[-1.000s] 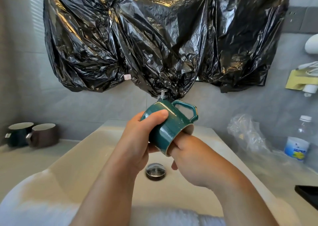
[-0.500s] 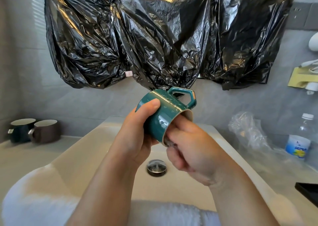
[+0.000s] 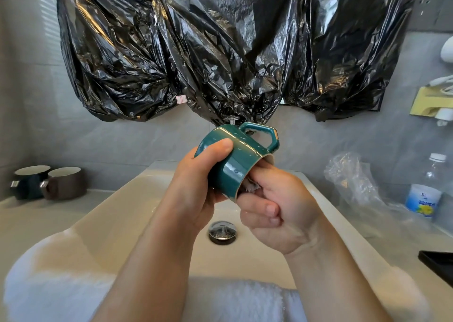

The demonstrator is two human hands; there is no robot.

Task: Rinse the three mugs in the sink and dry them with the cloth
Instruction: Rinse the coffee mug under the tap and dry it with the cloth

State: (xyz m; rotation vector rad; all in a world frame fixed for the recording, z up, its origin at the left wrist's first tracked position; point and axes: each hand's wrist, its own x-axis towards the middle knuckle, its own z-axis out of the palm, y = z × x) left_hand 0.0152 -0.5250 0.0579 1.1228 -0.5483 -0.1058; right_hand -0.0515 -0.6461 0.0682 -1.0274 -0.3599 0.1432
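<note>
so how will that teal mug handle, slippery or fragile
Probably slippery: the teal mug has a glossy glaze that looks wet. Likely rigid but breakable, as it looks ceramic and hangs over the hard sink.

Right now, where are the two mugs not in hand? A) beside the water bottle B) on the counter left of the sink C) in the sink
B: the dark mug and brown mug stand side by side on the counter left of the sink.
</note>
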